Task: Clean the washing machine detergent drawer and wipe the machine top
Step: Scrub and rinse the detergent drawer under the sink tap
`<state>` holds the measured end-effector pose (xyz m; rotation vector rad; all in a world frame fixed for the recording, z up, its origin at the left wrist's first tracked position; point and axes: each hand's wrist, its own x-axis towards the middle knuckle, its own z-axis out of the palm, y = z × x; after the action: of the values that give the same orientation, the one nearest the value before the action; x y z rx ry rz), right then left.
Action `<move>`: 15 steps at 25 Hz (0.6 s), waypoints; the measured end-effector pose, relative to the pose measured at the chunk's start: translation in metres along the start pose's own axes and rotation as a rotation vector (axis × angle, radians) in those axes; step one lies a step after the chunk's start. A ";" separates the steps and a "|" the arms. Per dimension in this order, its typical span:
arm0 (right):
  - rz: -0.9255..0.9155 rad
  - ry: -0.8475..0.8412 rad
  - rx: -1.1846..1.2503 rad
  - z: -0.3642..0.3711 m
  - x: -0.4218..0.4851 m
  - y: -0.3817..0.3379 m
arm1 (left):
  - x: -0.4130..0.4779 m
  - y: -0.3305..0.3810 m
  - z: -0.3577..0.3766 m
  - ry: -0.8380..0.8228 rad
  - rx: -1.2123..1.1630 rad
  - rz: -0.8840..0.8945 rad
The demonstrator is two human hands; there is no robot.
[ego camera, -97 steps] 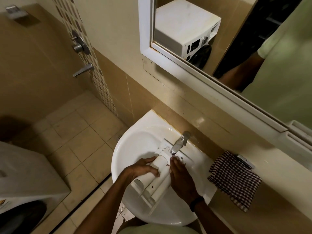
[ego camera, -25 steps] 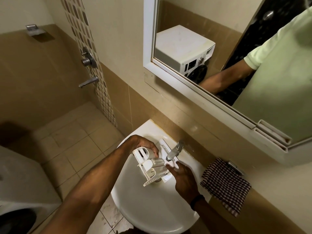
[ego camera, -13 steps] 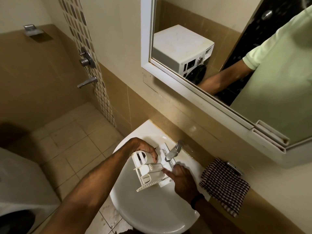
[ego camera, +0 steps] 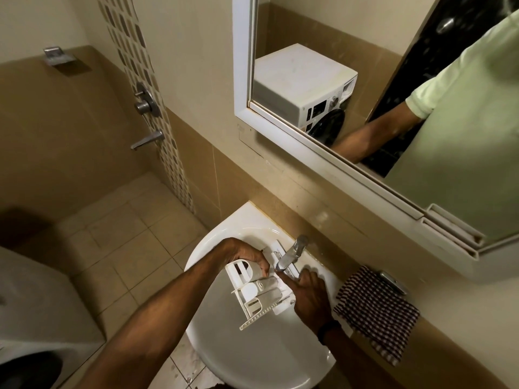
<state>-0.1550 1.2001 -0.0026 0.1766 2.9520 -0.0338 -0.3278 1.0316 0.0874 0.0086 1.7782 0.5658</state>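
The white plastic detergent drawer (ego camera: 257,294) is held over the white sink (ego camera: 252,357), just under the chrome tap (ego camera: 290,254), with its compartments facing up. My left hand (ego camera: 247,255) grips its far end from above. My right hand (ego camera: 310,296) is pressed against its right side, index finger stretched toward the tap's spout. A checked cloth (ego camera: 376,310) lies on the ledge right of the sink. The washing machine (ego camera: 42,313) shows at the lower left edge. Whether water runs I cannot tell.
A white-framed mirror (ego camera: 365,113) hangs above the sink and reflects the washing machine and a person in a green shirt. A small metal object (ego camera: 393,280) lies by the cloth. Shower valves (ego camera: 144,103) sit on the tiled wall at left. Beige floor tiles (ego camera: 112,240) lie below.
Since 3.9 s ago the drawer has been turned compartments-up, with my left hand shifted to its far end. In the last second both hands and the drawer have barely moved.
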 end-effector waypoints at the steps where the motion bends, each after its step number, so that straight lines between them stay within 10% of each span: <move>1: 0.001 -0.007 0.003 0.001 -0.002 0.000 | 0.000 0.000 0.001 0.014 0.010 0.002; 15: 0.011 0.061 -0.066 0.007 0.000 -0.002 | 0.002 -0.018 0.007 -0.005 -0.080 -0.034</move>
<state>-0.1542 1.1977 -0.0097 0.1885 3.0078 0.0712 -0.3163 1.0187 0.0777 -0.0749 1.7467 0.6116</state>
